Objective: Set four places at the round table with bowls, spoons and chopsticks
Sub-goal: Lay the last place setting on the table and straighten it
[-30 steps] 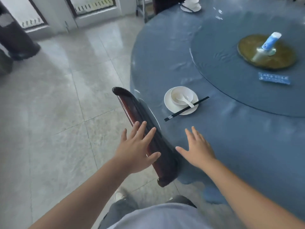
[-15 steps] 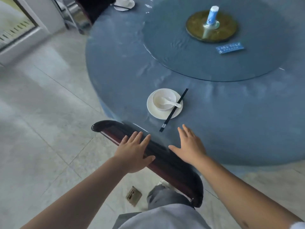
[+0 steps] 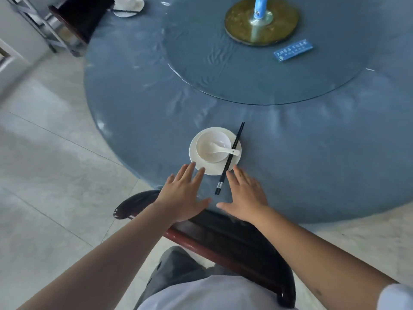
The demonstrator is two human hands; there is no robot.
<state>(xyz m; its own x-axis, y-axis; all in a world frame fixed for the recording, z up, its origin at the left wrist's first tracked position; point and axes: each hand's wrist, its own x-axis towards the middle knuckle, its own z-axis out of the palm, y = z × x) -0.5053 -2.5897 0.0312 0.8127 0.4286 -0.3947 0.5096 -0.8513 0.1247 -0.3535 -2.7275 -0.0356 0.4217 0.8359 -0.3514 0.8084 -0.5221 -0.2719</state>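
**Bowl, spoon and chopsticks at the near edge of the round tabletop**

Bowl white, seated on a white saucer near the front rim of the blue-covered tabletop. Spoon lying in the bowl, handle out over the right rim. Chopsticks black, paired, laid diagonally across the saucer's right side, near tips on the cloth. Left hand palm down, fingers spread wide, empty, tips at the saucer's near edge; contact unclear. Right hand likewise flat, spread, empty, just right of the chopsticks' near ends. Dark wooden chair back below both wrists. Second place setting at the far left edge. Glass turntable in the middle.
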